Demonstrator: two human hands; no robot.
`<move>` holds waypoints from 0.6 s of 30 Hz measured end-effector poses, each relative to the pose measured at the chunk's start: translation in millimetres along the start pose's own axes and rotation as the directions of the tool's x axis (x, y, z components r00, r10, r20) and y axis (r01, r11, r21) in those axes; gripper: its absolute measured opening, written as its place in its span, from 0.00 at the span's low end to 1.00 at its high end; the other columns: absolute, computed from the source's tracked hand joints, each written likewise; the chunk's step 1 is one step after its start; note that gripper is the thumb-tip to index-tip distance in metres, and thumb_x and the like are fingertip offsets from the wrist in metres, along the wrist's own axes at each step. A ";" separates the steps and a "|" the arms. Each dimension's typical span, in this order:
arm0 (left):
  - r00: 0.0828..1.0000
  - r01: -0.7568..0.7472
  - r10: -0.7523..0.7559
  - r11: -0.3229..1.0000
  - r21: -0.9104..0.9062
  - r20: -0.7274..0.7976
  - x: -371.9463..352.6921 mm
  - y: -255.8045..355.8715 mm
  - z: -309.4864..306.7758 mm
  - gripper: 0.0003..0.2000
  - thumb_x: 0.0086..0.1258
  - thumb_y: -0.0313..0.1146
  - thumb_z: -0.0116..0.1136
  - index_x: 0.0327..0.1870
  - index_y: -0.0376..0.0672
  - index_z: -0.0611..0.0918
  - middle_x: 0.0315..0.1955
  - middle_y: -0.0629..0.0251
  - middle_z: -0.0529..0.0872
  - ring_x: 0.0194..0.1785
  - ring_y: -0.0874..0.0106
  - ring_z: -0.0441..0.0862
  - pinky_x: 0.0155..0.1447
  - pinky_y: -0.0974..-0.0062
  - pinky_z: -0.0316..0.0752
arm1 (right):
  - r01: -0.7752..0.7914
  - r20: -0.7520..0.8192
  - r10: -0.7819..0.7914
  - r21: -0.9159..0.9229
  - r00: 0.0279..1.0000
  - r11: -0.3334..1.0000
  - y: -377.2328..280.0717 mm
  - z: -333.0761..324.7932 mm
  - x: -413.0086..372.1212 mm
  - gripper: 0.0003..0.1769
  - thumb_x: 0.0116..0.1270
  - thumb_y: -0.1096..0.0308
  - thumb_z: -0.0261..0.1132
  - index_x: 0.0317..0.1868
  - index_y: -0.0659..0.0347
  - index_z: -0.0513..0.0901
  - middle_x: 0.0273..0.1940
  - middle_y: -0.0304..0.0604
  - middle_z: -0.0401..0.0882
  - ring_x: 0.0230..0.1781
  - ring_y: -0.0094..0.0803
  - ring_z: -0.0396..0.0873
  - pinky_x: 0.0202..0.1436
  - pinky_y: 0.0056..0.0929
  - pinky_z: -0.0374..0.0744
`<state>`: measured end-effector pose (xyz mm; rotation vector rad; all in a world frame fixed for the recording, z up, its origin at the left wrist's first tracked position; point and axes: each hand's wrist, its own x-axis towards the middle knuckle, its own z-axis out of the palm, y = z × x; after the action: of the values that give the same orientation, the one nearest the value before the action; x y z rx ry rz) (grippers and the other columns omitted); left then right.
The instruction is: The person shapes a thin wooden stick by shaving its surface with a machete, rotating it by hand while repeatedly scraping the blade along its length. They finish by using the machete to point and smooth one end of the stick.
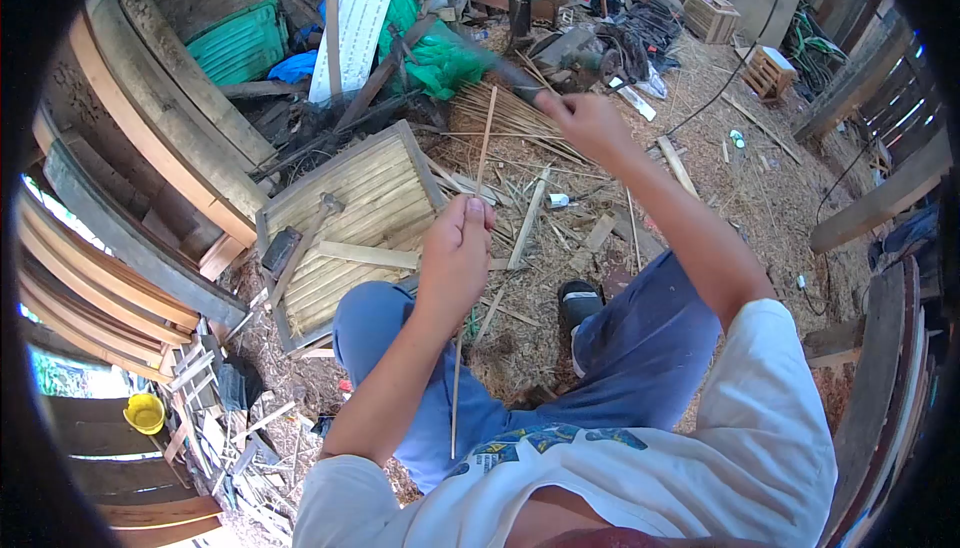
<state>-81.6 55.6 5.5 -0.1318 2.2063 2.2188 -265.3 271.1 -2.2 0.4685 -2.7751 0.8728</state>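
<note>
My left hand (457, 238) is closed around a long thin wooden strip (486, 143). The strip stands nearly upright, its top above my fist and its lower end down by my lap. Up and to the right, my right hand (592, 126) grips a knife (510, 75), whose dark blade points to the upper left and is smeared by motion. Behind it on the ground lies a bundle of similar thin strips (510, 118). My left forearm passes over my bent left knee (370, 313).
A framed slatted panel (390, 183) lies at left with a hammer (328, 206) and a flat wood piece (370, 255) on it. Wood scraps (530, 218) litter the ground ahead. Curved planks (150, 128) lean at far left; green netting (430, 58) lies at the back.
</note>
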 end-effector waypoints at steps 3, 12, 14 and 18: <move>0.987 0.148 -0.131 0.966 -0.212 0.095 -10.1 17.4 11.4 0.13 0.87 0.41 0.43 0.40 0.46 0.73 0.18 0.81 0.62 0.16 0.87 0.55 0.19 0.84 0.49 | -0.182 -0.056 0.184 0.036 0.981 0.983 39.5 -13.2 14.4 0.44 0.70 0.26 0.52 0.38 0.65 0.90 0.24 0.57 0.83 0.27 0.52 0.84 0.36 0.50 0.78; 0.974 0.225 -0.208 0.909 -0.350 0.086 5.3 18.8 -2.4 0.11 0.86 0.42 0.45 0.44 0.46 0.73 0.20 0.81 0.63 0.16 0.89 0.56 0.18 0.85 0.51 | 0.305 0.030 -0.311 0.119 0.950 0.945 -33.3 -24.9 -42.9 0.29 0.68 0.38 0.65 0.32 0.60 0.87 0.19 0.48 0.79 0.22 0.46 0.81 0.27 0.42 0.75; 0.973 0.230 -0.221 0.891 -0.391 0.069 2.2 24.8 0.0 0.10 0.85 0.41 0.47 0.44 0.46 0.73 0.20 0.81 0.63 0.17 0.89 0.56 0.19 0.85 0.51 | 0.504 0.003 -0.505 0.049 0.863 0.862 -41.8 -20.3 -48.6 0.28 0.66 0.38 0.67 0.28 0.57 0.84 0.18 0.48 0.79 0.21 0.49 0.81 0.26 0.44 0.77; 0.979 0.199 -0.201 0.911 -0.362 0.032 0.4 22.2 3.6 0.10 0.84 0.40 0.50 0.44 0.43 0.74 0.20 0.80 0.66 0.16 0.88 0.56 0.18 0.85 0.51 | 0.607 0.007 -0.607 -0.008 0.795 0.795 -44.3 -7.8 -47.9 0.32 0.64 0.33 0.66 0.23 0.55 0.79 0.15 0.47 0.75 0.16 0.49 0.79 0.22 0.45 0.74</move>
<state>-83.6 59.0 27.6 -0.3505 1.6677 2.4772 -204.4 252.8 14.0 1.2689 -2.3635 0.6854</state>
